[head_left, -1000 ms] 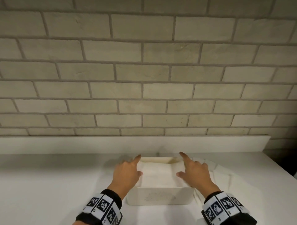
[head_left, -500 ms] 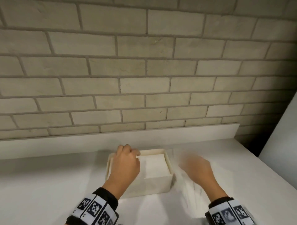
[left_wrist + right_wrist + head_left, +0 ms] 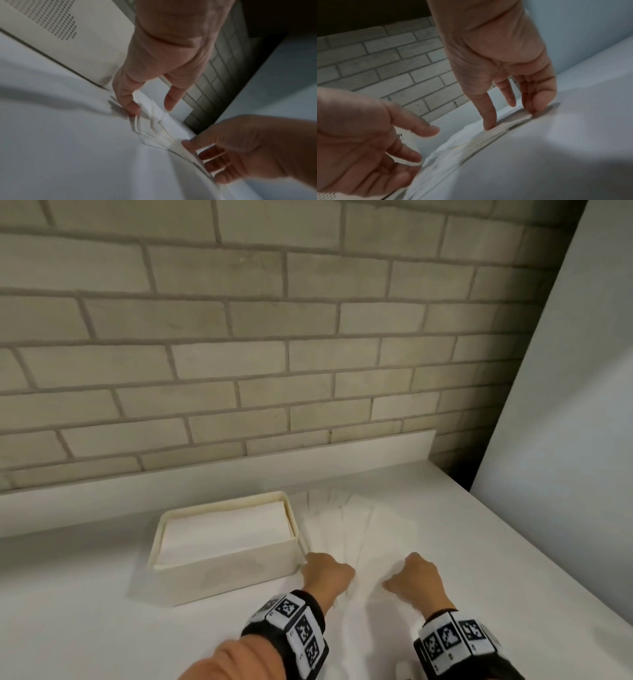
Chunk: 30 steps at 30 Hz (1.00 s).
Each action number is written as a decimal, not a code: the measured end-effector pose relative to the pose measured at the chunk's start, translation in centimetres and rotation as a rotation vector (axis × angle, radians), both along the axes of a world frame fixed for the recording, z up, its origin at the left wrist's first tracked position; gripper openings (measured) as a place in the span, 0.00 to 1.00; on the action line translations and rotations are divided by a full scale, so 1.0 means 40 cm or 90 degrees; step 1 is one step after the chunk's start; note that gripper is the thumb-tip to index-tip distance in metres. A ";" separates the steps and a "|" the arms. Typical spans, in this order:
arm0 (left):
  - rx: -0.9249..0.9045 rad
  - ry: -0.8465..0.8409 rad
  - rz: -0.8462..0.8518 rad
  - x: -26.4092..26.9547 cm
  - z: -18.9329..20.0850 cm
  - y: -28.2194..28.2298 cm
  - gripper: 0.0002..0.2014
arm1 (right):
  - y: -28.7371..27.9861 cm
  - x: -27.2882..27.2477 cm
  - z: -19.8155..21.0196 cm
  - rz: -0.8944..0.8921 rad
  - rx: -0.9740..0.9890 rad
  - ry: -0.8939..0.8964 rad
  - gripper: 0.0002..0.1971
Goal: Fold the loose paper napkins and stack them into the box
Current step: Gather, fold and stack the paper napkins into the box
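Observation:
A cream box (image 3: 226,571) stands on the white counter with a stack of folded white napkins (image 3: 226,527) inside. Just right of it, several loose white napkins (image 3: 370,525) lie fanned out flat. My left hand (image 3: 327,573) is at their near-left edge, beside the box's right corner. In the left wrist view its thumb (image 3: 129,106) presses on a napkin corner while the index finger hangs apart. My right hand (image 3: 416,577) is at the near-right edge. Its fingertips (image 3: 537,106) point down and touch the layered napkin edges (image 3: 505,129). Neither hand has lifted anything.
A brick wall (image 3: 274,354) with a low white ledge (image 3: 239,477) runs behind the counter. A tall white panel (image 3: 565,405) stands at the right, where the counter's edge (image 3: 548,559) slants toward me.
Both hands left the box and moved right and nearer, down to the fanned loose napkins. The view turned right, so the box now sits left of the hands.

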<state>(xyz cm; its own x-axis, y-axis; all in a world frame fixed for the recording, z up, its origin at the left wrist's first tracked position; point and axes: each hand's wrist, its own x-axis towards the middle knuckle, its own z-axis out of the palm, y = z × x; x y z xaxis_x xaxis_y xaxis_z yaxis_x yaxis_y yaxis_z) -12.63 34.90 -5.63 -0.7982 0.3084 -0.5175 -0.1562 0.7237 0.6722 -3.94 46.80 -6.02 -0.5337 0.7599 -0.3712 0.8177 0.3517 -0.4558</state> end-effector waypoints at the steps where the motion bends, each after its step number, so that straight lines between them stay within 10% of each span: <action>1: 0.028 -0.017 0.024 -0.004 0.000 0.005 0.34 | 0.000 0.000 -0.004 -0.009 -0.004 0.006 0.28; 5: 0.089 -0.054 0.055 -0.010 0.002 0.014 0.25 | 0.005 0.004 -0.005 -0.035 -0.030 0.014 0.34; 15: 0.187 -0.020 0.100 -0.005 0.009 0.061 0.41 | 0.013 -0.003 -0.003 -0.034 -0.035 -0.012 0.39; 22: 0.187 0.013 -0.038 -0.004 0.013 0.069 0.40 | 0.023 0.020 0.009 -0.062 -0.075 0.069 0.36; 30: 0.461 -0.004 -0.238 -0.047 0.111 0.000 0.46 | 0.039 0.028 0.087 -0.233 -0.709 0.491 0.25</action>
<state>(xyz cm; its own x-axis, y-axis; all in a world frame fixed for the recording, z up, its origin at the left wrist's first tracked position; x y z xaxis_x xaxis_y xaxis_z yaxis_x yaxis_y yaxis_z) -14.52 34.90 -1.18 -0.5738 0.8139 -0.0912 0.0043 0.1143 0.9934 -2.83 48.38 -2.54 -0.7143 0.4035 -0.5718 0.2031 -0.6624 -0.7211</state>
